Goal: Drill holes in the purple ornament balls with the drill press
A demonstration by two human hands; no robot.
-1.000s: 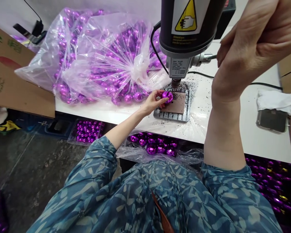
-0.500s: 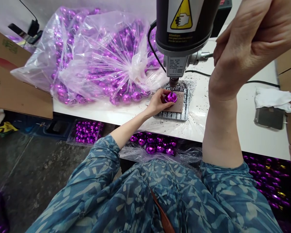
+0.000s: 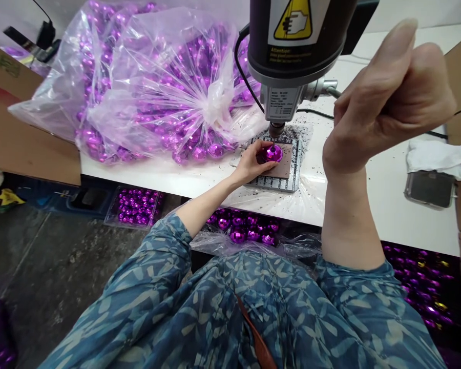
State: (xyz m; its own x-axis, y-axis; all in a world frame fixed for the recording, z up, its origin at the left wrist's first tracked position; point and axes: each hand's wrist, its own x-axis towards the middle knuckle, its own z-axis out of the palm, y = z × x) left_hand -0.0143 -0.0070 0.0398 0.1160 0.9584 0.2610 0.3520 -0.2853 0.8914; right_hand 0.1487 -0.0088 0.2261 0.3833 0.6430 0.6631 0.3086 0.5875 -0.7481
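Observation:
My left hand (image 3: pixel 252 163) pinches a shiny purple faceted ball (image 3: pixel 273 154) between thumb and fingers. The ball rests on a small brown board (image 3: pixel 285 171) on the slotted metal base (image 3: pixel 294 180) of a bench drill press (image 3: pixel 292 61), with a dark spot on its top. Right above it is the drill chuck (image 3: pixel 277 129); whether the bit touches the ball is hard to tell. On the right, my right hand (image 3: pixel 384 102) is closed round the end of the drill press's feed lever (image 3: pixel 333 91), most of which it hides.
A tied clear plastic bag (image 3: pixel 165 87) full of purple balls lies at left on the white table (image 3: pixel 407 225). Dark shavings surround the base. A phone (image 3: pixel 430 188) lies under white tissue (image 3: pixel 438 158). Below the table edge are a tray of balls (image 3: pixel 136 206) and more balls (image 3: pixel 238 234).
My right hand has turned with the lever, its thumb now showing on top. The bit over the ball seems higher, baring a dark spot on the ball. My left hand keeps its grip.

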